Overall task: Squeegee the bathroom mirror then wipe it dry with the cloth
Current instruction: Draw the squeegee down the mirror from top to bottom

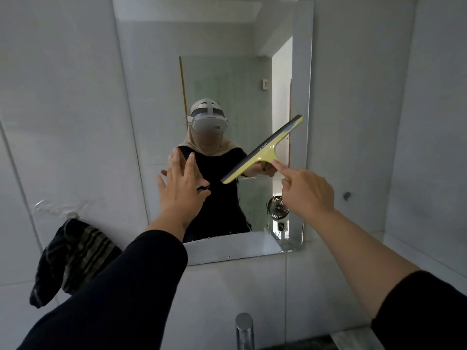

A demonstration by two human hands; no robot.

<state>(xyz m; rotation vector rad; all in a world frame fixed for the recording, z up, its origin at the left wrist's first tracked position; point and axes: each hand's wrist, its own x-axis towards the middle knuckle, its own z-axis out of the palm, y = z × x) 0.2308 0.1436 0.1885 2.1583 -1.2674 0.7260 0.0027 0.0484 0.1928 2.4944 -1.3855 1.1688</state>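
— Yellow plastic squeegee with a dark rubber blade (262,150): where is it?
— Against the frameless rectangular wall mirror (214,46), right of centre, tilted so the blade climbs toward the upper right. The right hand (307,192) grips its handle, fingers curled round it, the forefinger stretched along the top.
— And the left hand (180,184)?
— Raised before the glass, fingers spread, holding nothing; whether it touches the glass I cannot tell.
— The cloth?
— A dark striped cloth (68,258) hangs from a clear hook (72,213) on the white tiled wall (63,97), left of the mirror. A chrome tap (244,329) stands below.
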